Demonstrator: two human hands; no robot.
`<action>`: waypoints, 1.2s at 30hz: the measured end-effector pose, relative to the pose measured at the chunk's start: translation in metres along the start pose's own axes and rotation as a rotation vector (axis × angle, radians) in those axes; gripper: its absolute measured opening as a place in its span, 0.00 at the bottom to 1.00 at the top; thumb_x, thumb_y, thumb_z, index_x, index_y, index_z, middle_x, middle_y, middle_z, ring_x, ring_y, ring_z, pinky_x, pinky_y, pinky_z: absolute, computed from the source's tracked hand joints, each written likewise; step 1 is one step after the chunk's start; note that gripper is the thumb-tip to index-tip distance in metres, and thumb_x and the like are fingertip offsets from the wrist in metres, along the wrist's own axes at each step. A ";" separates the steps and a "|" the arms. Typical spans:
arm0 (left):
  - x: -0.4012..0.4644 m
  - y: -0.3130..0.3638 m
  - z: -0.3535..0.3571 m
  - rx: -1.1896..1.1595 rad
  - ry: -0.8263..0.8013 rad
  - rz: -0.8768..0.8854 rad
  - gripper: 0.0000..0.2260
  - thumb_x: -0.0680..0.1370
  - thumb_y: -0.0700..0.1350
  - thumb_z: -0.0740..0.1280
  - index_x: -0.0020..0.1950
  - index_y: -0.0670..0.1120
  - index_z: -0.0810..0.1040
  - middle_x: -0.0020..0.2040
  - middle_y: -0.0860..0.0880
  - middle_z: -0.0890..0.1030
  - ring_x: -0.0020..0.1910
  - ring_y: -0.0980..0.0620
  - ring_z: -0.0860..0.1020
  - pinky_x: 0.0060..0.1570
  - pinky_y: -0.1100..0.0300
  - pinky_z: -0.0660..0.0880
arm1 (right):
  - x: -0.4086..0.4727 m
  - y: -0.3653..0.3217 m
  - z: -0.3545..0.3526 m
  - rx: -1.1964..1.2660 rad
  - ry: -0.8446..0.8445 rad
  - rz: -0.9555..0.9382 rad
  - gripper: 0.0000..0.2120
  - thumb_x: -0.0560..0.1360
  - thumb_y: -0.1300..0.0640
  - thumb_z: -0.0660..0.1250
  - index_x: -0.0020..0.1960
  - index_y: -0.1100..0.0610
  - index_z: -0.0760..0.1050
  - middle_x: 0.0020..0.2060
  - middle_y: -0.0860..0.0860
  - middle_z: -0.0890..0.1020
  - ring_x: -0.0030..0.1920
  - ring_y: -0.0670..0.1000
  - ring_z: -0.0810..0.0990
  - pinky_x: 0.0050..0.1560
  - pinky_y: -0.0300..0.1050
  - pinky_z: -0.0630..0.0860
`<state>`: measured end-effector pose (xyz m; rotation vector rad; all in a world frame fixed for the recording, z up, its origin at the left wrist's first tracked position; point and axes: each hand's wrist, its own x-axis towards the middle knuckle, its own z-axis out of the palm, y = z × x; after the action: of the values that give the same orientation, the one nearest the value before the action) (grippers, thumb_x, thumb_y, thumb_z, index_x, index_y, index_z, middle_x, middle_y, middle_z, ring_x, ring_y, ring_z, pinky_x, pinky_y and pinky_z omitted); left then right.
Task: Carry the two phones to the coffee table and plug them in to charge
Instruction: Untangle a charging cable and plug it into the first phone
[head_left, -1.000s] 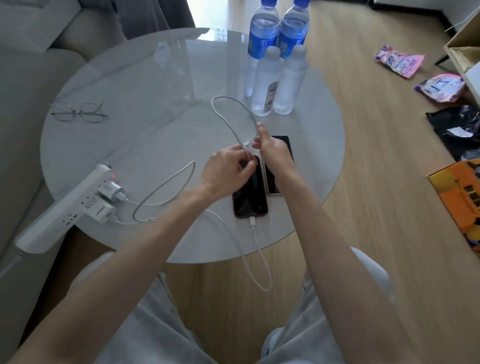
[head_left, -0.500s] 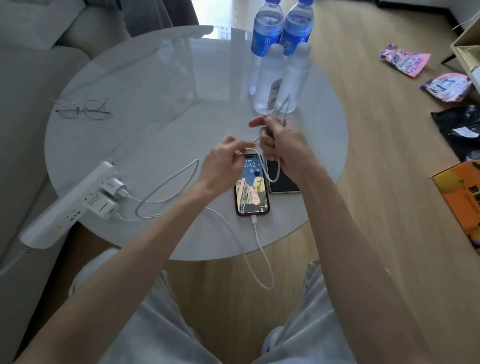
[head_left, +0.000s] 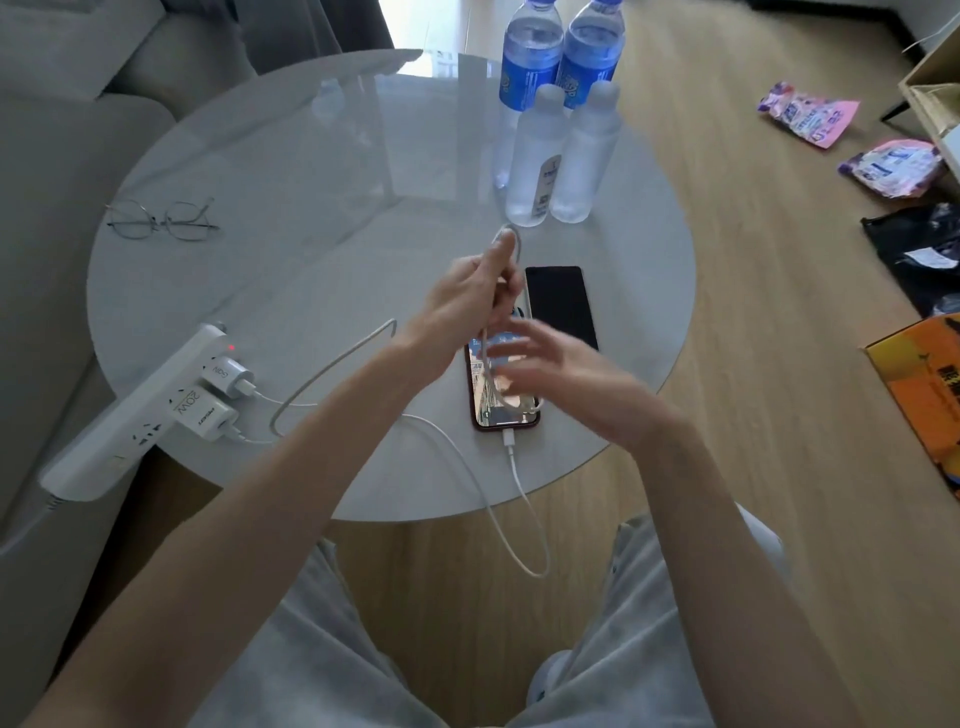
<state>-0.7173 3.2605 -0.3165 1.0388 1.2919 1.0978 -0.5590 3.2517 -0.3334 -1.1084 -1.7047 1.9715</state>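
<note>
Two phones lie side by side on the desk (head_left: 311, 208). Left hand (head_left: 467, 296) has its fingers (head_left: 496, 260) pinched on the loose white cable (head_left: 332, 369), looped above the lit phone (head_left: 501, 395), already plugged at its near end. Right hand (head_left: 550, 364), blurred, fingers spread and empty, hovers over that screen. The dark phone (head_left: 561, 306), just right of it, waits. That cable looks limp and light; grip the stiff plug, I'd say.

White cable (head_left: 332, 369), red-edged phone (head_left: 480, 415) with colourful screen, black-screened phone (head_left: 561, 306), grey table (head_left: 311, 156).
</note>
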 end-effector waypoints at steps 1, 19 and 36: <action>-0.005 -0.003 0.003 0.074 0.013 0.023 0.23 0.84 0.55 0.54 0.33 0.46 0.72 0.18 0.54 0.68 0.19 0.58 0.65 0.22 0.65 0.62 | 0.003 -0.003 -0.006 0.177 0.014 -0.022 0.16 0.80 0.58 0.65 0.67 0.58 0.74 0.55 0.48 0.84 0.61 0.53 0.80 0.63 0.47 0.75; -0.092 -0.077 0.040 1.057 -0.486 0.560 0.28 0.80 0.66 0.49 0.31 0.49 0.71 0.27 0.54 0.71 0.23 0.54 0.69 0.28 0.59 0.68 | 0.003 0.001 -0.039 0.496 0.535 0.096 0.14 0.85 0.56 0.54 0.52 0.61 0.75 0.22 0.45 0.61 0.20 0.42 0.57 0.17 0.34 0.53; 0.085 -0.049 0.034 1.307 0.030 0.352 0.18 0.80 0.45 0.60 0.69 0.42 0.74 0.65 0.42 0.75 0.66 0.42 0.71 0.61 0.49 0.71 | -0.037 0.090 0.008 0.098 0.925 0.136 0.05 0.78 0.54 0.69 0.46 0.55 0.78 0.36 0.48 0.88 0.29 0.46 0.84 0.28 0.40 0.80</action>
<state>-0.6834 3.3353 -0.3794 2.2569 1.9204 0.3779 -0.5186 3.1993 -0.4049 -1.7480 -1.0330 1.2257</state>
